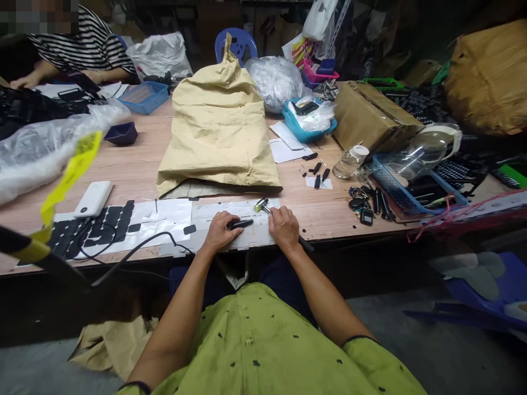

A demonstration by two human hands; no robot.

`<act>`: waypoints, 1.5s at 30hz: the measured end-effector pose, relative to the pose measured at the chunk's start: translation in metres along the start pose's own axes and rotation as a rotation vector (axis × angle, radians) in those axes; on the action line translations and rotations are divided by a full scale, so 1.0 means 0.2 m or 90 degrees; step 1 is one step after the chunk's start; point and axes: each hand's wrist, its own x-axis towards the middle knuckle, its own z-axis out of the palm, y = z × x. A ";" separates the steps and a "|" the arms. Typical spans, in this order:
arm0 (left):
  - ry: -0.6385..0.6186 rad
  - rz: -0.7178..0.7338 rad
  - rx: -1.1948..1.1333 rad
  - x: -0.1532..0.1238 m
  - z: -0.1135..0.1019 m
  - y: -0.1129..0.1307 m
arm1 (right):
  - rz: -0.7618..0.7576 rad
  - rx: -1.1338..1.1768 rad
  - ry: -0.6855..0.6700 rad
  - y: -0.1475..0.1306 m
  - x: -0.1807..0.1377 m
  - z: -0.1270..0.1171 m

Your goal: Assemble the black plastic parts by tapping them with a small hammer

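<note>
At the table's near edge, my left hand (222,229) is closed on a small, slim black part (241,224), which lies low over a pale worn board (247,238). Its exact kind is hard to make out. My right hand (284,226) grips a small hammer (261,205) with a silver head and a yellow-green end. The head is beside the black part, apart from it, and the dark handle end sticks out behind my right hand. White sheets with black stickers (117,219) lie left of the board.
A large beige cloth sack (218,131) stands ahead. Left are a white power bank (94,198) and cables. Right are several black parts (317,168), keys (362,206), a glass jar (349,162) and a blue basket (415,186). A person in striped sleeves (99,46) sits far left.
</note>
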 end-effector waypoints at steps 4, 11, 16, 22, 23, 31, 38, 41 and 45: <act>-0.001 -0.007 -0.005 0.01 0.00 0.00 | 0.033 0.095 0.002 0.02 -0.02 -0.04; 0.002 -0.024 -0.017 0.01 0.02 0.00 | -0.008 0.323 -0.044 -0.11 -0.17 -0.17; 0.004 -0.016 -0.014 0.01 0.03 0.01 | -0.013 0.362 -0.047 -0.17 -0.21 -0.17; 0.019 -0.006 -0.015 0.01 0.05 0.00 | 0.004 0.379 -0.060 -0.17 -0.20 -0.17; 0.019 -0.005 -0.015 0.01 0.05 0.00 | -0.003 0.391 -0.051 -0.17 -0.20 -0.17; 0.009 -0.008 -0.008 0.01 0.06 0.01 | -0.032 0.399 -0.056 -0.23 -0.19 -0.14; 0.011 -0.007 -0.042 0.01 0.06 0.00 | 0.020 0.216 0.004 -0.07 -0.08 -0.12; 0.015 -0.018 -0.058 0.01 0.05 0.01 | 0.016 0.097 0.013 0.00 -0.05 -0.07; 0.024 -0.029 -0.086 0.01 0.04 0.02 | -0.008 -0.012 0.029 0.02 -0.06 -0.02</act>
